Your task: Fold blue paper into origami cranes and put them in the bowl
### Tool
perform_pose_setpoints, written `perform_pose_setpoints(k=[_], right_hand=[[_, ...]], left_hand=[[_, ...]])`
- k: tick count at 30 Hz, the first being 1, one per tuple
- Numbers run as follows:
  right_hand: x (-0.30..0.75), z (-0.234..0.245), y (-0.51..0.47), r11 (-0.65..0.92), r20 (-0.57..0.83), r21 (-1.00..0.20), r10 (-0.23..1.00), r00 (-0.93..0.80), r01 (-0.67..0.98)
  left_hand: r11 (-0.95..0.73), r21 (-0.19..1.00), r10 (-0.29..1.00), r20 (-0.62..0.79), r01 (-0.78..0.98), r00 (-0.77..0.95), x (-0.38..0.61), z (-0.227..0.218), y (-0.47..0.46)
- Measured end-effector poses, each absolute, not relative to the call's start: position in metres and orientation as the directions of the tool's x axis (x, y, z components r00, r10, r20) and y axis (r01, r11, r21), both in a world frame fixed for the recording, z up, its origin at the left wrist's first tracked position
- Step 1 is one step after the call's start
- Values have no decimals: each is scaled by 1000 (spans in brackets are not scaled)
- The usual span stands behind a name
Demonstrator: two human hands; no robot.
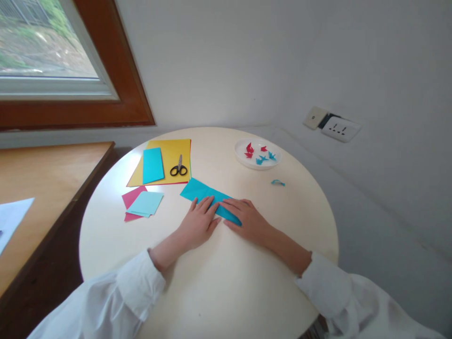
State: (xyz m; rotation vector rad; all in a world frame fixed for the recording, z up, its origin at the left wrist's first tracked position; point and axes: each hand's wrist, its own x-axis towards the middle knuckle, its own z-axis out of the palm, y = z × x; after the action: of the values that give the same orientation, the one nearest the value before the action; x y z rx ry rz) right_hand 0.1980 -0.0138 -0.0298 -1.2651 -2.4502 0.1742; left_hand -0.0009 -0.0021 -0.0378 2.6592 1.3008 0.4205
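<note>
A long teal paper strip point(199, 190) lies folded on the round cream table point(212, 282). My left hand point(198, 223) rests flat on its near edge, fingers stretched out over the paper. My right hand point(245, 217) lies flat on the strip's right end, fingers pointing left toward the left hand's fingertips. Both hands press the paper down; neither grips it. White sleeves cover both forearms.
Black-handled scissors point(178, 167) and a teal sheet point(153, 165) lie on yellow paper point(173, 150). Pink and light-blue sheets point(143, 204) sit to the left. A white plate point(257, 153) holds small folded paper figures; one teal figure point(278, 182) lies loose. A wooden desk point(38, 188) stands at the left.
</note>
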Motion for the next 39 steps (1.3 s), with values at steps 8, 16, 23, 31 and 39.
perform_pose_setpoints(k=[8, 16, 23, 31, 39], right_hand=[[205, -29, -8, 530, 266, -360, 847, -460, 768], [208, -25, -10, 536, 223, -352, 844, -488, 767], [206, -25, -11, 525, 220, -333, 851, -478, 783], [202, -18, -12, 520, 179, -336, 854, -489, 785], [203, -25, -11, 508, 224, -343, 861, -457, 790]], left_hand=[[-530, 330, 847, 180, 781, 499, -8, -35, 6], [-523, 381, 849, 156, 763, 505, -14, -28, 5], [-614, 446, 767, 145, 651, 625, -8, -28, 8], [-622, 433, 767, 169, 652, 619, -2, -26, 9], [-634, 468, 753, 191, 616, 630, -1, -23, 9]])
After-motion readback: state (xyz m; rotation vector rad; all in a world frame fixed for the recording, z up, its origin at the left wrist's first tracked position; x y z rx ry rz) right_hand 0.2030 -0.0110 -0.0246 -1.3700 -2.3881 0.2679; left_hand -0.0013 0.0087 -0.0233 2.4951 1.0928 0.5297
